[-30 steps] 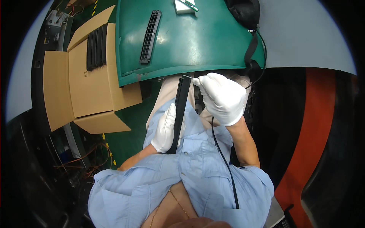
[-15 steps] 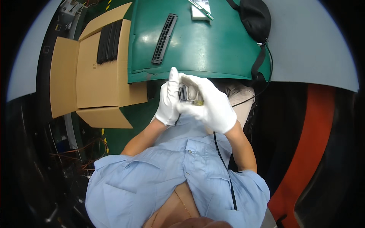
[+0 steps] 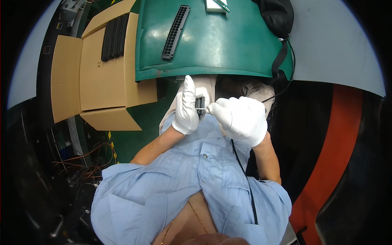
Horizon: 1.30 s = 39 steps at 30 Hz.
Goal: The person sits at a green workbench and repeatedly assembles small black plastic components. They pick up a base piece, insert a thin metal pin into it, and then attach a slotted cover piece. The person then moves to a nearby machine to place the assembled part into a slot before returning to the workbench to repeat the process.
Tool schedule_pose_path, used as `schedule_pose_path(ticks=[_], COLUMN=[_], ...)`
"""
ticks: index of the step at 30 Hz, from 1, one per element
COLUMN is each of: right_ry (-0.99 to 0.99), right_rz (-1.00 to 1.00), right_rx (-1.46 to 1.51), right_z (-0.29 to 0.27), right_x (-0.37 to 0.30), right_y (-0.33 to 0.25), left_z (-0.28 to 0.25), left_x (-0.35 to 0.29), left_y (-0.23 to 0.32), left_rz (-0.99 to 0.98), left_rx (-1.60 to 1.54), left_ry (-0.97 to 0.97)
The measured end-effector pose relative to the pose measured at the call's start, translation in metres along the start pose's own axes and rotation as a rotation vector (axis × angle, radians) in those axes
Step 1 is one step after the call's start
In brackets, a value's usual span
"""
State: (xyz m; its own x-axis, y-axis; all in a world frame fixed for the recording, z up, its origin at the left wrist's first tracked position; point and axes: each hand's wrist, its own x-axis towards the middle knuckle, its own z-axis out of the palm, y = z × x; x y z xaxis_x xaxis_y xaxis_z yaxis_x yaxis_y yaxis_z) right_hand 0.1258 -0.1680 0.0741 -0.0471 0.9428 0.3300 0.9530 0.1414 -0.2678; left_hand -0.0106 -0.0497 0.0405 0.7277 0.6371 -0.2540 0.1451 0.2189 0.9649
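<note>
My left hand (image 3: 188, 107), in a white glove with the thumb pointing up, is closed around a dark plastic part (image 3: 199, 107). Only a narrow face of that part shows between thumb and fingers. My gloved right hand (image 3: 241, 119) is a fist to the right of it, gripping what looks like a screwdriver (image 3: 201, 109). Its thin metal shaft reaches left against the dark part, while its handle is hidden in the fist. Both hands are above my lap, just short of the table edge.
A long black slotted bar (image 3: 176, 32) lies on the green table mat (image 3: 212, 45). Behind it are a white block (image 3: 215, 6) with a green pen-like item (image 3: 223, 5) and a black bag (image 3: 277, 18) with a cord. At left, an open cardboard box (image 3: 102, 87) holds several black bars (image 3: 114, 37).
My right hand has drawn back to the right and closed into a fist, bringing the metal shaft across to the dark part. My left hand still holds the part. The view has shifted slightly.
</note>
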Motion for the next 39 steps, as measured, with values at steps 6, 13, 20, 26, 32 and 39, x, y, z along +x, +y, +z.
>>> schedule_pose_path(ticks=[6,13,20,26,32,39], right_ry=[0.026,0.034,-0.067,-0.399,-0.257,0.393], right_rz=[0.002,0.044,0.673,0.856,0.826,0.682], right_rx=[0.195,0.007,0.492,0.744,0.494,0.400], right_z=[0.000,0.002,-0.010,-0.043,-0.075,-0.023], right_x=[-0.015,-0.004,0.006,0.013,0.004,-0.004], right_y=[-0.005,0.007,0.001,-0.013,-0.018,-0.026], left_z=[-0.003,0.002,0.014,0.023,0.024,-0.013], left_x=[0.001,-0.011,-0.005,0.006,0.047,0.069], left_y=[-0.006,-0.003,0.000,0.006,0.058,0.031], left_rz=[-0.117,-0.134,-0.168,0.169,1.041,0.467], left_rx=[-0.077,-0.070,-0.240,-0.113,0.396,-0.039], left_ry=[-0.099,-0.112,-0.073,-0.295,-0.567,0.286])
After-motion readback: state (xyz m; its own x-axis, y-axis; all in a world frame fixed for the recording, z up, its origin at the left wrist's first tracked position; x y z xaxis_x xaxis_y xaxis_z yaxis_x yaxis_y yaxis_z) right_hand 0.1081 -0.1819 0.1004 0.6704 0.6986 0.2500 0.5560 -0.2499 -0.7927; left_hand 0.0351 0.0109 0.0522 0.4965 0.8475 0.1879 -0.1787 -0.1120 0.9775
